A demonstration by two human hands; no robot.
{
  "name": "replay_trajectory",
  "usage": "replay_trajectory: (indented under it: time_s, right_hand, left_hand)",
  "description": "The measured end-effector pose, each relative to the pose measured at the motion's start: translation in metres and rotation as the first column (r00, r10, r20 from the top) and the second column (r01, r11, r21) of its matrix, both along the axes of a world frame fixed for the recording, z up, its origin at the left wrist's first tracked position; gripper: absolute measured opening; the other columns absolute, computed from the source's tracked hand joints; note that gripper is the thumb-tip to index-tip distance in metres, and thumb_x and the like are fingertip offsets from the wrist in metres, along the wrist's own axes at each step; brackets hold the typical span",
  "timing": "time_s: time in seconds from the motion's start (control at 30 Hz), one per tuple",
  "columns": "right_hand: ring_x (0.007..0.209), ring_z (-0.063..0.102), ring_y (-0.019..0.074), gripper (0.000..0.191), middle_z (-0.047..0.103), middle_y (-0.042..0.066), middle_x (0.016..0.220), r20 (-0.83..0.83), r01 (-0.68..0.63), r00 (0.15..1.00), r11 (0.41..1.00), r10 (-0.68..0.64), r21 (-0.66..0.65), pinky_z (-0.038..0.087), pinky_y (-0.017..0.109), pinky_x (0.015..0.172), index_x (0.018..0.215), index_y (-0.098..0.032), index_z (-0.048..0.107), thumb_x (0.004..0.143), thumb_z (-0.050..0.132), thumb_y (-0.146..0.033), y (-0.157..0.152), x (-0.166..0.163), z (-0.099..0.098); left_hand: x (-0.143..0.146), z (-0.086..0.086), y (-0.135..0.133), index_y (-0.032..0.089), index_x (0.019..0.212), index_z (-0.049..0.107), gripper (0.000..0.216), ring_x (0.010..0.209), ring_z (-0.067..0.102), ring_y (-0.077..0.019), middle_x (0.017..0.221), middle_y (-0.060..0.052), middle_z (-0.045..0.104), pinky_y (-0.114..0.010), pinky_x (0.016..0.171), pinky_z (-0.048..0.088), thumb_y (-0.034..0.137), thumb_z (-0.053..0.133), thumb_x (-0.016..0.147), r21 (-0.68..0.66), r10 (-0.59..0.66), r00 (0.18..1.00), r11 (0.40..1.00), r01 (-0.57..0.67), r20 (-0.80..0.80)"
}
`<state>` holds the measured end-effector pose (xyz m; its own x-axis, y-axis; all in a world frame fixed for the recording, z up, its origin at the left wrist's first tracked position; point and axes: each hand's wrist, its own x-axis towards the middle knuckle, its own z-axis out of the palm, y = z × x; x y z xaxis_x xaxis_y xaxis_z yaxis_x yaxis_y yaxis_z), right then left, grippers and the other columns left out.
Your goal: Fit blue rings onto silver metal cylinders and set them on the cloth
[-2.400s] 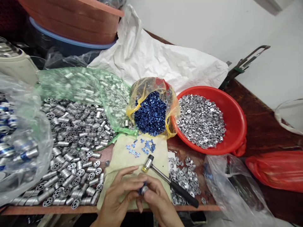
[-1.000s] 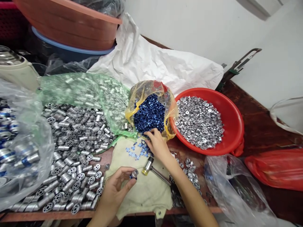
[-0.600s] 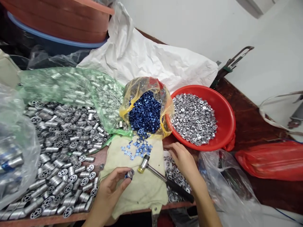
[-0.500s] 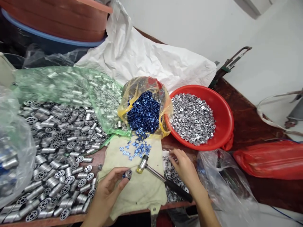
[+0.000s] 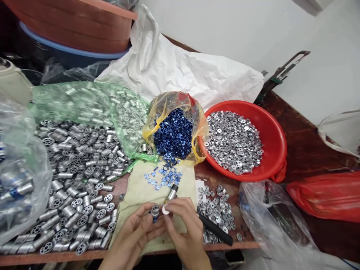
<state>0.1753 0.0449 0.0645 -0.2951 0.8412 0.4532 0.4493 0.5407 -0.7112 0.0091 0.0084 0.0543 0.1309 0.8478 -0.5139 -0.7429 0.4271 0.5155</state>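
Between the fingers of my left hand point(image 5: 135, 232) is a small metal spool point(image 5: 155, 210) with a blue ring around it, its holed end turned up. Close on its right, my right hand point(image 5: 184, 228) pinches a small round metal cap point(image 5: 165, 209). Spool and cap are near each other but look apart. Behind my right fingers lies a hammer point(image 5: 172, 192), its head on the pale cloth point(image 5: 135, 187) and its black handle reaching right; my hand covers part of the shaft. Blue star-shaped rings point(image 5: 165, 178) are scattered on the cloth beyond my hands.
Metal spools point(image 5: 84, 210) are heaped at the left beside a green mesh bag point(image 5: 70, 101). A yellow plastic bag point(image 5: 150, 131) holds blue rings, and a red basin point(image 5: 277, 142) holds metal caps. Loose caps point(image 5: 218, 210) lie right of the cloth, near a clear plastic bag point(image 5: 270, 213).
My right hand has come left from the loose caps to the spool, now with a cap in its fingers. The left hand has turned the spool more upright. The view has shifted slightly.
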Motion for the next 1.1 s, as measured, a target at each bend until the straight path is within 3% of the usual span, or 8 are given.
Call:
replay_trajectory:
  time_s: [0.13, 0.3, 0.47, 0.53, 0.73, 0.93, 1.03, 1.1]
  right_hand:
    - [0.105, 0.067, 0.0218, 0.04, 0.074, 0.009, 0.112, 0.051, -0.04, 0.998, 0.995, 0.035, 0.096, 0.058, 0.038, 0.09, 0.121, -0.022, 0.062, 0.09, 0.059, 0.003, -0.007, -0.021, -0.01]
    - [0.102, 0.066, 0.0231, 0.048, 0.073, 0.011, 0.109, 0.169, -0.068, 0.984, 0.992, 0.049, 0.109, 0.058, 0.039, 0.089, 0.133, -0.018, 0.058, 0.09, 0.056, 0.003, -0.004, -0.015, -0.012]
    - [0.087, 0.067, 0.0188, 0.022, 0.071, 0.004, 0.091, -0.062, 0.016, 0.998, 0.991, -0.025, -0.133, 0.058, 0.032, 0.075, 0.103, -0.023, 0.068, 0.094, 0.058, -0.006, -0.001, -0.011, -0.007]
    - [0.084, 0.067, 0.0186, 0.023, 0.071, 0.003, 0.087, -0.087, 0.045, 0.995, 0.993, -0.055, -0.107, 0.058, 0.032, 0.072, 0.103, -0.024, 0.069, 0.094, 0.058, -0.005, 0.0, -0.013, -0.01]
    - [0.094, 0.072, 0.0222, 0.041, 0.076, 0.009, 0.102, 0.017, 0.152, 0.987, 0.963, -0.16, 0.224, 0.06, 0.038, 0.082, 0.124, -0.022, 0.066, 0.091, 0.059, 0.002, -0.007, -0.024, -0.024]
    - [0.105, 0.071, 0.0239, 0.045, 0.073, 0.012, 0.116, 0.01, 0.07, 0.997, 0.99, -0.071, 0.126, 0.06, 0.04, 0.087, 0.133, -0.024, 0.062, 0.095, 0.054, -0.001, -0.014, -0.027, -0.031]
    - [0.1, 0.071, 0.0223, 0.037, 0.076, 0.008, 0.109, -0.045, 0.062, 0.997, 0.997, -0.06, 0.046, 0.059, 0.038, 0.085, 0.123, -0.025, 0.067, 0.095, 0.059, -0.004, -0.012, -0.021, -0.026]
    - [0.092, 0.07, 0.0213, 0.029, 0.076, 0.005, 0.101, -0.104, 0.079, 0.991, 0.996, -0.083, -0.043, 0.058, 0.037, 0.082, 0.116, -0.026, 0.069, 0.094, 0.064, -0.009, -0.01, -0.017, -0.018]
  left_hand:
    - [-0.005, -0.01, 0.0, 0.022, 0.1, 0.075, 0.031, 0.1, 0.077, -0.0266, 0.099, -0.006, 0.083, -0.037, 0.096, 0.058, 0.044, 0.082, 0.079, 0.117, -0.012, 0.976, 0.992, 0.038, -0.217]
    - [-0.013, -0.02, -0.004, 0.025, 0.108, 0.075, 0.024, 0.112, 0.072, -0.0253, 0.117, -0.006, 0.079, -0.031, 0.098, 0.056, 0.038, 0.073, 0.088, 0.211, -0.068, 0.877, 0.959, 0.189, -0.475]
    - [-0.012, -0.021, -0.005, 0.025, 0.106, 0.075, 0.022, 0.109, 0.074, -0.0254, 0.114, -0.006, 0.08, -0.03, 0.094, 0.058, 0.039, 0.07, 0.09, 0.212, -0.079, 0.853, 0.953, 0.217, -0.516]
    - [-0.01, -0.023, -0.003, 0.024, 0.105, 0.075, 0.024, 0.112, 0.073, -0.027, 0.114, -0.007, 0.081, -0.031, 0.094, 0.059, 0.041, 0.072, 0.088, 0.205, -0.049, 0.858, 0.963, 0.177, -0.511]
    - [-0.006, -0.025, -0.002, 0.022, 0.107, 0.074, 0.029, 0.114, 0.073, -0.0278, 0.116, -0.008, 0.08, -0.035, 0.102, 0.057, 0.043, 0.074, 0.086, 0.19, 0.039, 0.888, 0.98, 0.055, -0.459]
    - [-0.01, -0.026, -0.002, 0.02, 0.107, 0.072, 0.036, 0.103, 0.077, -0.0286, 0.109, -0.008, 0.082, -0.042, 0.1, 0.059, 0.047, 0.076, 0.083, 0.133, 0.04, 0.942, 0.991, 0.004, -0.332]
    - [-0.013, -0.028, -0.002, 0.021, 0.106, 0.073, 0.032, 0.104, 0.076, -0.0285, 0.109, -0.008, 0.082, -0.041, 0.098, 0.059, 0.045, 0.074, 0.085, 0.181, 0.023, 0.903, 0.982, 0.06, -0.429]
    - [-0.014, -0.028, -0.003, 0.023, 0.104, 0.075, 0.026, 0.105, 0.075, -0.0272, 0.108, -0.007, 0.081, -0.036, 0.095, 0.06, 0.042, 0.072, 0.087, 0.226, 0.048, 0.818, 0.969, 0.101, -0.573]
